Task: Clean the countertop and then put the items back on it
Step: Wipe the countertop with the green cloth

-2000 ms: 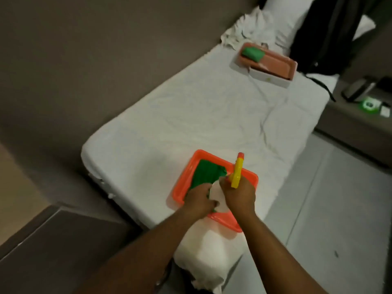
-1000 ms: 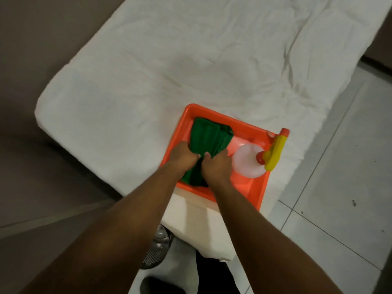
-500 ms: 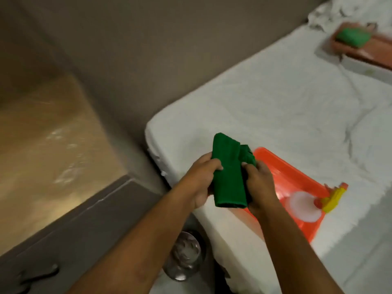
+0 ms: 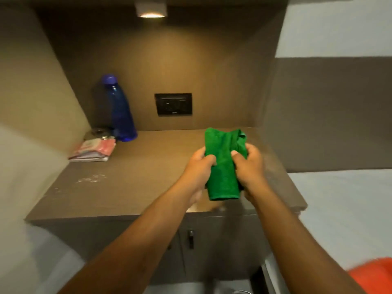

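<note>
Left hand [image 4: 198, 166] and right hand [image 4: 250, 166] both grip the folded green cloth [image 4: 222, 166] between them, above the countertop [image 4: 137, 177]. Beyond, left of hands: folded papers [image 4: 93, 150], blue bottle [image 4: 119, 109].

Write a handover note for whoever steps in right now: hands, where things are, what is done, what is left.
Hands: left hand and right hand both grip the folded green cloth, held above the countertop.
Things: a blue bottle stands upright at the back left corner; a small stack of packets lies in front of it, to its left. White specks mark the left part of the surface. An orange tray edge shows at lower right.
Done: cloth in hand, person facing the counter.
Left: bottle and packets are not yet cleared off; wiping is not yet started; then put the items back.
</note>
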